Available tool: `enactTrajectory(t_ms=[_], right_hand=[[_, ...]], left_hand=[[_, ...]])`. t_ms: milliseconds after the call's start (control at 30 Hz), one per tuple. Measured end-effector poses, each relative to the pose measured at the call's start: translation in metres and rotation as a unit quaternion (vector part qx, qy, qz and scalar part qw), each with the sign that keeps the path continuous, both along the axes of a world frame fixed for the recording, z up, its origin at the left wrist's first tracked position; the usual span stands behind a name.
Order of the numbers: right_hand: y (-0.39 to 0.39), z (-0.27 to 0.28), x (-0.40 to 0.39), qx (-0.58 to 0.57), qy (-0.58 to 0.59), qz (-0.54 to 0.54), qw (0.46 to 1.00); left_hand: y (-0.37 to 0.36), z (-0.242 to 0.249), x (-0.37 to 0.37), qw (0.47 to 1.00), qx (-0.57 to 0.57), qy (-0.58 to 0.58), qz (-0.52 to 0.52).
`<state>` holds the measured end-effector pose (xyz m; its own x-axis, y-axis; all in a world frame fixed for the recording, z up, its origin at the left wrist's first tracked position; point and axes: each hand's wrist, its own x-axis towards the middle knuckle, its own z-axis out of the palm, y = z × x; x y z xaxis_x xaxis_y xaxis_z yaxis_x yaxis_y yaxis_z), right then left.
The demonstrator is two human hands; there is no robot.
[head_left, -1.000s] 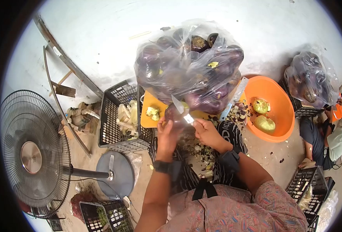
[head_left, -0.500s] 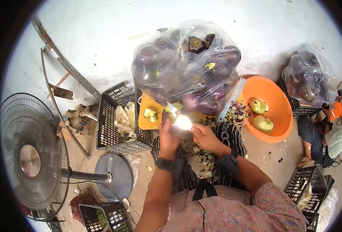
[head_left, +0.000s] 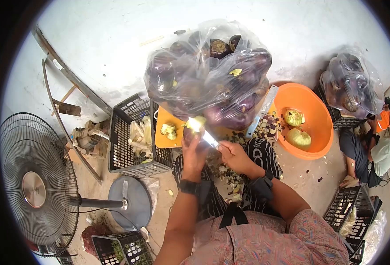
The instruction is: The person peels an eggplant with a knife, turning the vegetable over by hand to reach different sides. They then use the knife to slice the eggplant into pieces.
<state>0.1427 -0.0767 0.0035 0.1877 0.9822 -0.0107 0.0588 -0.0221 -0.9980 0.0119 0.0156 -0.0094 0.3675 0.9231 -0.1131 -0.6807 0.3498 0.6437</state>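
Note:
My left hand [head_left: 194, 154] is wrapped round a partly peeled eggplant [head_left: 189, 132], its cut top pale yellow-green and its side still purple. In my right hand [head_left: 240, 159] is a knife [head_left: 210, 139], its bright blade slanting up left against the eggplant. Just beyond lies an orange cutting board [head_left: 162, 118] with pale cut pieces [head_left: 168, 131] on it. A big clear plastic bag of eggplants [head_left: 208, 84] covers much of the board. To the right, a cleaver [head_left: 253, 127] with a blue handle rests beside the bag. Two peeled eggplants [head_left: 298, 138] sit in an orange basin [head_left: 313, 128].
Black crates [head_left: 131, 165] stand at left, one holding pale scraps. A standing fan [head_left: 34, 185] is at far left. Peelings [head_left: 230, 183] litter the floor between my knees. Another eggplant bag [head_left: 351, 84] and a seated person [head_left: 384, 154] are at right.
The knife has turned, so the glare has left its blade and the blade now shows clearly. The eggplant's pale cut end has come into view above my left hand. The view shifted slightly.

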Motion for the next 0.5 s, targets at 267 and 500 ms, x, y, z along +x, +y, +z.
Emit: enactTrajectory(t_ms=[267, 500], right_hand=[[-0.003, -0.005, -0.02, -0.029, 0.128, 0.02, 0.991], [-0.002, 0.001, -0.043, -0.076, 0.261, -0.002, 0.962]], left_hand=[[0.008, -0.024, 0.006, 0.999, 0.023, 0.013, 0.04], [0.003, -0.018, 0.011, 0.996, 0.02, 0.03, 0.077]])
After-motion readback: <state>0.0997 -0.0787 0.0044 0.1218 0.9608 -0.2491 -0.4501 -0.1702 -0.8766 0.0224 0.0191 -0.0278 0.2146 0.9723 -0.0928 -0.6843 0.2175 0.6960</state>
